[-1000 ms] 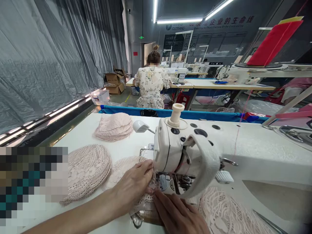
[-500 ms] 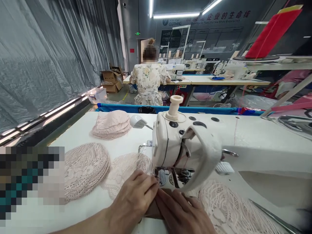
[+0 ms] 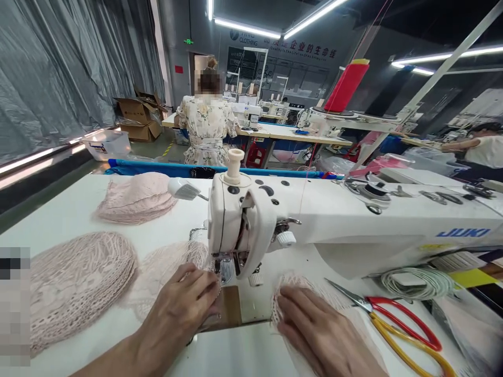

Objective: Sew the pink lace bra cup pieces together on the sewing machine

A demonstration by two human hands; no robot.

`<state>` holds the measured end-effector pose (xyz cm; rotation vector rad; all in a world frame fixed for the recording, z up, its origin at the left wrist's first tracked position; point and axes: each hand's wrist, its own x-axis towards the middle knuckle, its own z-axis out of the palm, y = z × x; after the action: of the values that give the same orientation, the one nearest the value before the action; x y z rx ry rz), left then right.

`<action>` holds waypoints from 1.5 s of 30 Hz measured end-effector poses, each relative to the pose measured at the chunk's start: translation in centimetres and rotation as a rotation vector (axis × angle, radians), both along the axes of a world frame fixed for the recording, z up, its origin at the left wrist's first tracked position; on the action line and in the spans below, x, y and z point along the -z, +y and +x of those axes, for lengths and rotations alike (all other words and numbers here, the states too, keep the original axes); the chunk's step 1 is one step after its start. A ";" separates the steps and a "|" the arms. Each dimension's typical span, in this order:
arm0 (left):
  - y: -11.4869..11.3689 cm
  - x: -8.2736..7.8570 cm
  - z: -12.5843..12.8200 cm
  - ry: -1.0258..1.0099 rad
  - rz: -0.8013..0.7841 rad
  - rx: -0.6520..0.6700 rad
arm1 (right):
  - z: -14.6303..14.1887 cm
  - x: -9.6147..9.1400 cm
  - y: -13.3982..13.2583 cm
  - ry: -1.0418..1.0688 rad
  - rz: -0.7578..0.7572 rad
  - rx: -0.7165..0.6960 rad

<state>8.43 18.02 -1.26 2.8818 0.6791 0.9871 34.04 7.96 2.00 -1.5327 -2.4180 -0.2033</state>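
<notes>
My left hand [image 3: 183, 301] is beside the presser foot [image 3: 226, 269] of the white sewing machine [image 3: 231, 220]. Its fingers are closed and bent at the edge of a pale pink lace piece [image 3: 157, 269], which spreads out behind it. Right of the needle area, my right hand [image 3: 320, 327] lies over another pale lace piece [image 3: 293, 283], fingers together and curled at its left edge; the thumb is hidden. Between the hands, the brown plate [image 3: 231, 308] in the machine bed is visible. Scissors [image 3: 404, 327] with red and yellow handles lie right of my right hand.
A stack of lace ovals [image 3: 82, 285] and a folded pink pile [image 3: 137, 196] lie at left. A coil of pale cord [image 3: 416, 283] sits under the machine arm. A red thread cone [image 3: 346, 86] stands behind. A person [image 3: 208, 120] sits ahead, back turned.
My right hand has moved right, away from the needle area, onto the lace there. My left hand stays by the presser foot. The view has turned right, showing the whole scissors.
</notes>
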 end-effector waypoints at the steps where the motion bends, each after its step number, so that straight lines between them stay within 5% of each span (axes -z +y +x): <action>1: -0.1 0.0 -0.1 0.019 -0.012 -0.006 | -0.5 0.4 0.5 0.001 0.014 -0.042; 11: -0.3 -0.6 -0.2 0.137 -0.096 -0.053 | -4.2 0.6 6.7 0.136 0.060 -0.287; 22: 0.0 -0.6 -0.4 0.123 -0.160 -0.036 | -4.3 2.9 7.4 0.369 -0.039 -0.279; 33: 0.1 -0.1 -0.4 0.116 -0.137 -0.041 | -3.5 3.2 7.7 0.342 -0.013 -0.374; 45: -0.1 0.1 0.0 0.028 -0.077 -0.041 | -3.1 5.5 7.3 0.326 -0.138 -0.299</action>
<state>8.46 17.95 -1.36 2.8313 0.7641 0.9055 30.93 15.29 -3.45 -1.1273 -2.3900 0.2588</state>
